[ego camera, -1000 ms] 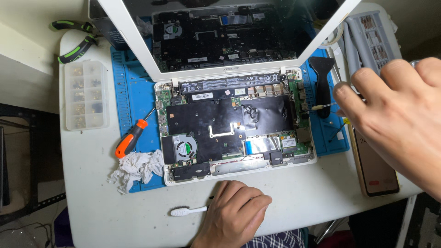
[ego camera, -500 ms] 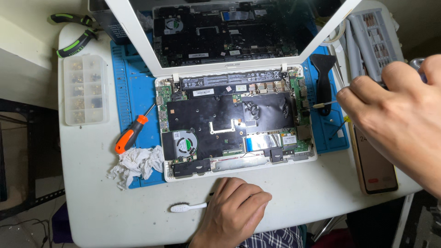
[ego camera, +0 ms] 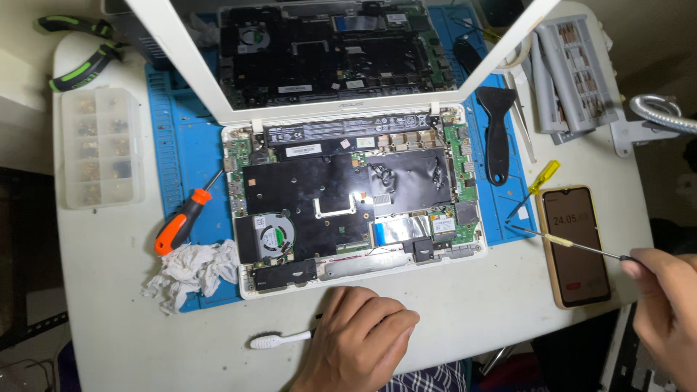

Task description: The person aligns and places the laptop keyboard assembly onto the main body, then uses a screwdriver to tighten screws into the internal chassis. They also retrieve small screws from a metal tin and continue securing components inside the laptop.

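Blue ridged mat (ego camera: 185, 145), white-cased laptop (ego camera: 348, 210) with black board on it, orange-and-black screwdriver (ego camera: 181, 221) left of laptop, yellow-handled screwdriver (ego camera: 537, 185) right, white toothbrush (ego camera: 279, 339) below.

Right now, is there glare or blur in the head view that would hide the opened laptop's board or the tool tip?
Head view: light is even and the laptop is sharp; small bright glints sit on the black shielding film and silver ribbon. The thin screwdriver in the right hand is crisp, its tip over the mat's edge. The left hand casts only a soft shadow. The phone screen shows mild reflection.
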